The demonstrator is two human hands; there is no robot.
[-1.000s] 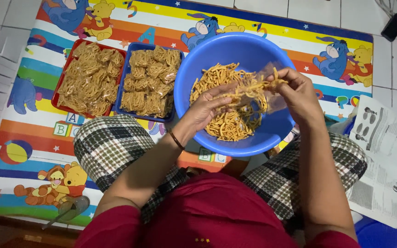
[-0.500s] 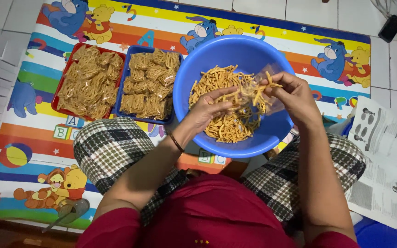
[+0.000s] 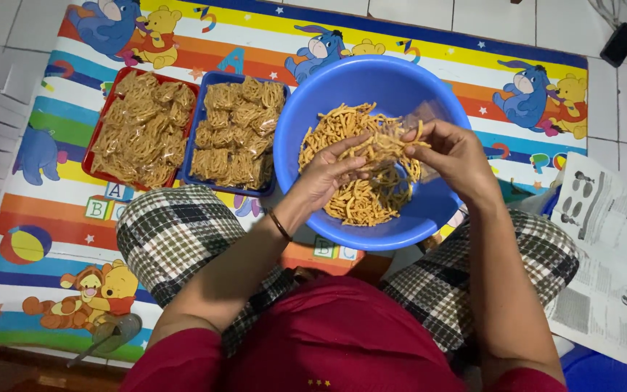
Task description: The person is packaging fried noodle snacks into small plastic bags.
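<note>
Head view: left hand pinches fried noodle sticks and feeds them into the clear bag gripped by the right hand. Overstuffed, that flimsy bag mouth could fold, spilling sticks into the blue bowl below.

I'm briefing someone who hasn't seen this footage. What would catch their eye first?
The big blue bowl at the centre, part filled with golden snack sticks, and over it the left hand and right hand holding sticks at a clear bag. Left of the bowl, a red tray and a blue tray sit side by side, both packed with filled bags. Under it all lies a bright cartoon mat.
</note>
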